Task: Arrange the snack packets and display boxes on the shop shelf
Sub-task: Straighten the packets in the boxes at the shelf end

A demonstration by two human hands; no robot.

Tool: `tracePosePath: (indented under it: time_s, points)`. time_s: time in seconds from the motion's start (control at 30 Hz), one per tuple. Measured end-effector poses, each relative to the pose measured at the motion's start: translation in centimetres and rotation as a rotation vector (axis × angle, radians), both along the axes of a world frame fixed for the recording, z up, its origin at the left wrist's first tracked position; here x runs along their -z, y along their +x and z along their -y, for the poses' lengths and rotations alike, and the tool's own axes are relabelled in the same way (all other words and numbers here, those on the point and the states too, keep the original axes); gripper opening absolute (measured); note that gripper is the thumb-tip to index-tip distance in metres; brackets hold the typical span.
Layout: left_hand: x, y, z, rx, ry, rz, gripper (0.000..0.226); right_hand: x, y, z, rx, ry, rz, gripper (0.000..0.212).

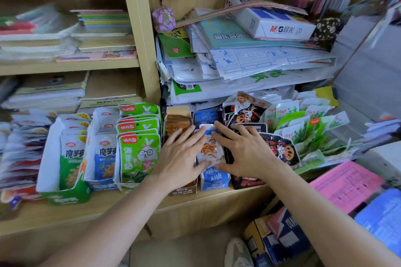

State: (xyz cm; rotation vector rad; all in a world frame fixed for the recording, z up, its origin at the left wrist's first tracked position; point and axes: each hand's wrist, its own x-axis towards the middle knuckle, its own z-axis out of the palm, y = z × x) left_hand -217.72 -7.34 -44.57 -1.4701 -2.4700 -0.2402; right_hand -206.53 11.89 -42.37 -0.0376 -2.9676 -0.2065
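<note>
A row of display boxes with snack packets stands on the wooden shelf (108, 208). In the middle, a blue and white display box (213, 178) holds a white packet (211, 150) with orange snacks printed on it. My left hand (180, 156) lies flat with straight fingers on the packet's left side, over the brown box (176, 119) of orange packets. My right hand (243, 149) presses its spread fingers on the packet's right side, its thumb along the lower edge. Black lotus-root packets (280, 147) lie right of that hand. Green seaweed packets (138, 149) stand to the left.
Stacks of paper, plastic sleeves and a white M&G box (280, 26) fill the shelf above. Green packets (310, 128) lean at the far right. Pink and blue paper packs (347, 184) sit lower right, cardboard boxes (277, 238) on the floor, a shoe (237, 252) beside them.
</note>
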Motion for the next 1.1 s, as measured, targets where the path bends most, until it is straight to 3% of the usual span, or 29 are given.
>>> tracePosePath:
  time_s: [0.17,0.4,0.67,0.97,1.1]
  points:
    - [-0.9,-0.9,-0.8,-0.043,-0.127,-0.029,0.08,-0.7,-1.5,0.3,0.032,0.039,0.075,0.097]
    - [-1.9,-1.2,-1.5,-0.048,-0.179,0.038,0.077,-1.0,-2.0,0.5,0.054,0.027,0.083,0.093]
    - [-0.6,-0.1,0.5,0.022,0.077,0.08,0.074,-0.9,-0.3,0.6,-0.074,-0.176,-0.194,0.069]
    - [-0.6,2.0,2.7,0.154,0.272,0.097,0.032,-1.0,2.2,0.2,-0.162,-0.444,-0.33,0.049]
    - [-1.2,4.1,2.3,0.197,0.415,0.151,0.026,-1.8,4.4,1.0,-0.129,-0.521,-0.448,0.043]
